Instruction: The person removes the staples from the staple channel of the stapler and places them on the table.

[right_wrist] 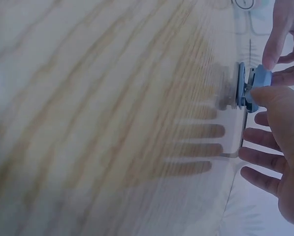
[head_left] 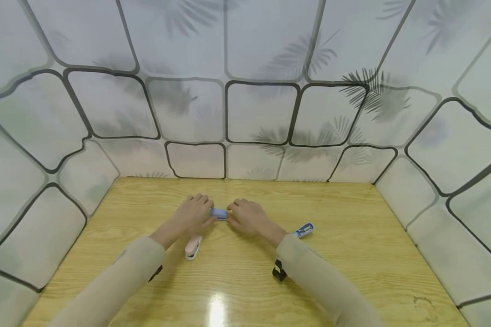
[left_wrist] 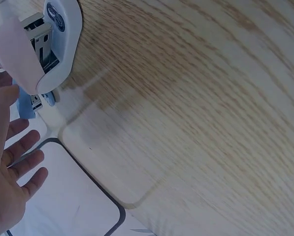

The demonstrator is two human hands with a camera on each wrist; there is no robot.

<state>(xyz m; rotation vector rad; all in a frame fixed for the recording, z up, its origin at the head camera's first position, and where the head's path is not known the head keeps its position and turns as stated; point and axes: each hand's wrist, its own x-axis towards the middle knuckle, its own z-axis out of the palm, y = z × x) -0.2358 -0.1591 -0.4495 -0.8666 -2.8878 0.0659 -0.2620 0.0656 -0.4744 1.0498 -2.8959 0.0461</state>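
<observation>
A small blue stapler (head_left: 218, 214) stands crosswise toward the back of the table, between both hands. My left hand (head_left: 193, 214) pinches its left end; the right hand (head_left: 247, 217) is at its right end. In the right wrist view the right thumb (right_wrist: 265, 95) lies over the blue stapler (right_wrist: 263, 78), while the other fingers (right_wrist: 261, 156) spread apart below it. Just nearer than the left hand lies a pink stapler (head_left: 193, 246); it looms large in the left wrist view, partly covering the blue one.
Another blue stapler (head_left: 304, 230), its inside showing, lies beyond the right forearm, which hides part of it. A black strap-like piece (head_left: 278, 270) shows under the right sleeve. Patterned curtains (head_left: 258, 113) enclose the wooden table (head_left: 229, 290) at the back and sides.
</observation>
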